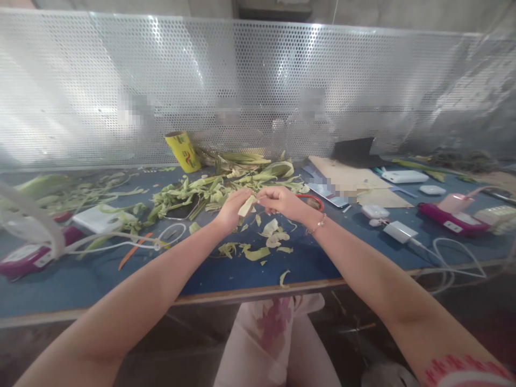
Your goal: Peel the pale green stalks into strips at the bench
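My left hand (pixel 233 210) is closed on a pale green leaf strip (pixel 246 206), which looks like a piece of husk. Right beside it, my right hand (pixel 281 202), with a bracelet at the wrist, pinches at the strip's upper right end with curled fingers. Behind both hands lies a heap of green peelings and leaves (pixel 213 189) on the blue table (pixel 237 277). Loose pale scraps (pixel 257 253) are scattered below my hands. The red loop of a tool handle (pixel 316 200) shows just beyond my right wrist.
A yellow tube (pixel 183 152) leans near the perforated metal screen (pixel 274 70). To the right lie brown cardboard (pixel 355 177), a phone (pixel 328 194), a white charger (pixel 400 231) with cable and a purple power strip (pixel 453 219). An orange strip (pixel 135 251) and cables lie left.
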Available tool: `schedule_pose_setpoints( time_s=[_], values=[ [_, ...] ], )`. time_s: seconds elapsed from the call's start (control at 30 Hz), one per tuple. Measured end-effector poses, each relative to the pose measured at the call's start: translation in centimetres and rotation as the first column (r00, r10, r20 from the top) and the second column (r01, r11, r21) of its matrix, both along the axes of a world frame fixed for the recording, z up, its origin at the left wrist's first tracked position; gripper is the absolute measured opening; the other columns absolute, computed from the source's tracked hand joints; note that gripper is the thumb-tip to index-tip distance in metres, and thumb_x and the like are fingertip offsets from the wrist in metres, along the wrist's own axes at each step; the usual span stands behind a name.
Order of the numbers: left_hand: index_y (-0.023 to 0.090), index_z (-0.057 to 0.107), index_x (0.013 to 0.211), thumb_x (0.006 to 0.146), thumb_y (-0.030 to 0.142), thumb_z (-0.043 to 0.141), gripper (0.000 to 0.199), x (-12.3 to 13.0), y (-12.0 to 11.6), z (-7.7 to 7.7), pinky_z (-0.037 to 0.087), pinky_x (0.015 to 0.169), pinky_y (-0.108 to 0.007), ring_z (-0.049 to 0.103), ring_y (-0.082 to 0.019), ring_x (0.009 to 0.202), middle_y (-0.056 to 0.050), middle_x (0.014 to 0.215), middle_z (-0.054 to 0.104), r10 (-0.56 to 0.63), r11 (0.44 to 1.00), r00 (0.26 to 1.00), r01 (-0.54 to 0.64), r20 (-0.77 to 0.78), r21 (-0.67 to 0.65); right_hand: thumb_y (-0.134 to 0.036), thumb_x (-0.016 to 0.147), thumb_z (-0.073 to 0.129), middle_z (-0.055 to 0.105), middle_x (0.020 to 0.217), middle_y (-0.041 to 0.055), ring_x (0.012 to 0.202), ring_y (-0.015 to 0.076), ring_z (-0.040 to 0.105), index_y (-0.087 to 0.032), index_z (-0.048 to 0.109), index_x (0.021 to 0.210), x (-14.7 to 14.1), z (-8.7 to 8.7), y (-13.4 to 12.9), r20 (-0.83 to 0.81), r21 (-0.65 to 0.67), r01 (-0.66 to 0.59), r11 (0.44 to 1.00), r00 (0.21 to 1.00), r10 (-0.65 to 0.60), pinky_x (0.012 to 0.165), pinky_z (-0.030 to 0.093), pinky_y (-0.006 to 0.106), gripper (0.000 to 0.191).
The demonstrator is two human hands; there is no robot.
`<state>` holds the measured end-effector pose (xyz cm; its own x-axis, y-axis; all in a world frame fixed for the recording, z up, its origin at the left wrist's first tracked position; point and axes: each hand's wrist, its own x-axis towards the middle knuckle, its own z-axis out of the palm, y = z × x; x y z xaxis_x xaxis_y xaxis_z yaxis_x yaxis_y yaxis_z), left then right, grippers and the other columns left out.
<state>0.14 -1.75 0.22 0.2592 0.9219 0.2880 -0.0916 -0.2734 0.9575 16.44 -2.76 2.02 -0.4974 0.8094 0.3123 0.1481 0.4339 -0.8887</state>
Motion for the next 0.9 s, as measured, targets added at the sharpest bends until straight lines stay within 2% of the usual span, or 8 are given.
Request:
schedule_pose_setpoints(
  time_s=[0.1, 0.37, 0.47, 0.57, 0.7, 0.83, 0.9],
  values=[
    [0.017, 0.044, 0.056, 0.069, 0.040, 0.060, 0.030, -0.2, -0.2, 0.5, 0.018, 0.038, -0.022, 0.030, -0.005, 0.037, 0.005, 0.043, 0.031, -0.126, 0.985, 0.989, 0.134, 0.076, -0.108, -0.027, 0.078, 0.055, 0.052, 0.051, -0.0047, 0.046, 0.0071, 0.047, -0.016, 0.060, 0.083, 0.2, 0.1, -0.2, 0.006, -0.021, -0.050, 0.999, 0.999, 0.051, 0.046, 0.034, 0.020, 0.013],
    [0.016, 0.045, 0.059, 0.067, 0.037, 0.063, 0.029, 0.0, -0.8, 1.2, 0.018, 0.037, -0.018, 0.031, -0.003, 0.036, 0.006, 0.044, 0.035, -0.124, 0.972, 0.977, 0.155, 0.175, -0.176, -0.028, 0.079, 0.056, 0.055, 0.063, -0.0025, 0.054, 0.0072, 0.051, -0.015, 0.059, 0.094, 0.9, -0.2, 0.3, 0.012, -0.021, -0.137, 0.990, 0.990, 0.138, 0.049, 0.035, 0.019, 0.020],
    [0.015, 0.047, 0.059, 0.070, 0.038, 0.062, 0.030, -0.1, -0.6, 1.0, 0.020, 0.038, -0.018, 0.031, -0.003, 0.037, 0.006, 0.044, 0.034, -0.139, 0.975, 0.970, 0.169, 0.198, -0.144, -0.027, 0.081, 0.054, 0.053, 0.061, -0.0032, 0.053, 0.0077, 0.049, -0.015, 0.057, 0.093, 0.6, 0.0, 0.0, 0.046, 0.017, -0.102, 0.995, 0.994, 0.101, 0.051, 0.037, 0.021, 0.017],
    [0.015, 0.049, 0.060, 0.071, 0.039, 0.062, 0.030, -0.2, -0.4, 0.6, 0.020, 0.039, -0.018, 0.031, -0.003, 0.038, 0.006, 0.044, 0.035, -0.161, 0.974, 0.970, 0.186, 0.183, -0.130, -0.028, 0.082, 0.052, 0.051, 0.061, -0.0028, 0.055, 0.0084, 0.048, -0.016, 0.054, 0.078, 0.2, 0.1, -0.2, 0.049, 0.142, -0.017, 0.990, 0.999, 0.010, 0.056, 0.039, 0.023, 0.013],
    [0.016, 0.047, 0.061, 0.070, 0.038, 0.061, 0.029, -0.3, -0.3, 0.4, 0.017, 0.038, -0.018, 0.027, -0.004, 0.036, 0.006, 0.042, 0.031, -0.223, 0.947, 0.957, 0.257, 0.185, -0.191, -0.034, 0.083, 0.051, 0.052, 0.065, -0.0008, 0.060, 0.0095, 0.048, -0.017, 0.054, 0.069, -0.2, -0.2, -0.4, 0.015, 0.322, 0.108, 0.941, 0.993, -0.120, 0.059, 0.039, 0.024, 0.022],
    [0.015, 0.046, 0.060, 0.073, 0.034, 0.057, 0.025, -0.3, -0.1, 0.3, 0.018, 0.039, -0.017, 0.020, -0.002, 0.034, 0.008, 0.041, 0.024, -0.239, 0.926, 0.949, 0.287, 0.206, -0.247, -0.036, 0.081, 0.054, 0.054, 0.061, -0.0014, 0.055, 0.0089, 0.048, -0.017, 0.055, 0.071, -0.5, -0.2, -0.9, 0.081, 0.315, 0.116, 0.942, 0.986, -0.149, 0.055, 0.038, 0.023, 0.022],
    [0.015, 0.047, 0.062, 0.074, 0.030, 0.055, 0.020, -0.2, 0.0, 0.3, 0.022, 0.040, -0.018, 0.027, -0.004, 0.036, 0.006, 0.044, 0.031, -0.183, 0.941, 0.960, 0.233, 0.211, -0.245, -0.036, 0.079, 0.056, 0.056, 0.061, -0.0013, 0.054, 0.0091, 0.050, -0.017, 0.055, 0.073, -0.7, -0.2, -1.0, 0.088, 0.296, 0.105, 0.950, 0.987, -0.136, 0.054, 0.039, 0.023, 0.020]
  ],
)
